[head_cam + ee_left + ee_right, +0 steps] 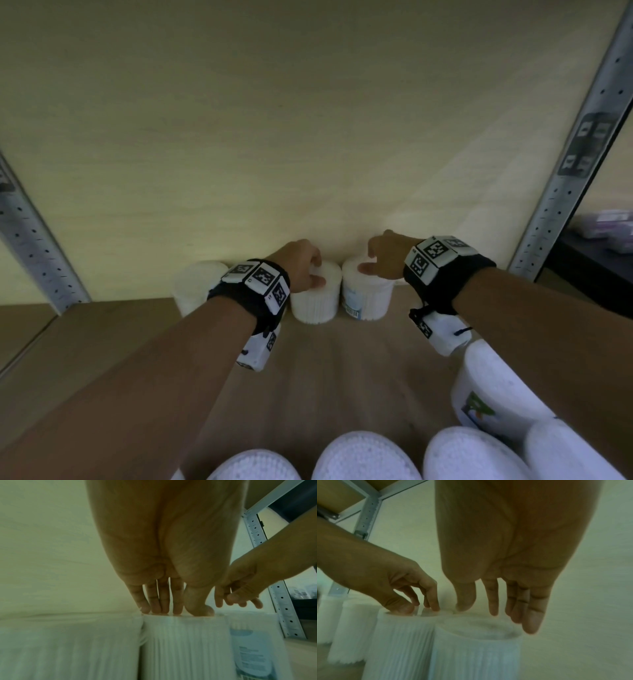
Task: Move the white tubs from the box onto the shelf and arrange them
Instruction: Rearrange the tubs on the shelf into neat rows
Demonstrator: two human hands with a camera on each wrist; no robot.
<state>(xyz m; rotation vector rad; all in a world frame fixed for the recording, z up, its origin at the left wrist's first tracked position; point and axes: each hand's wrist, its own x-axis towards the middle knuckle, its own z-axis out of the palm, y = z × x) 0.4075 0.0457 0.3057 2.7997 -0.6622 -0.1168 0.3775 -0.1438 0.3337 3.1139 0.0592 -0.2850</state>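
**Back-row placement: two tubs under your hands**

Head view. Your left hand (301,265) rests on the lid of the ribbed tub (315,296); your right hand (383,257) sits over the labelled tub (366,294). Both tubs stand upright at the back of the shelf (342,359), against the rear panel (308,137), side by side and nearly touching. A third tub (195,284) stands to the left. More tubs (363,455) wait at the near edge.

Left wrist view. Fingers (161,601) run straight down, tips and thumb pressing the lid rim. Nothing is gripped. The tub's long axis is vertical, lid up.

Right wrist view. Fingers (493,599) hang spread and relaxed just above the lid (479,627); whether they touch it cannot be told. The label faces away from this camera.

Handling note. Judged best: press lightly from above and slide each tub flush to its neighbour and the panel, keeping it upright; turn the label forward if a uniform row is wanted.
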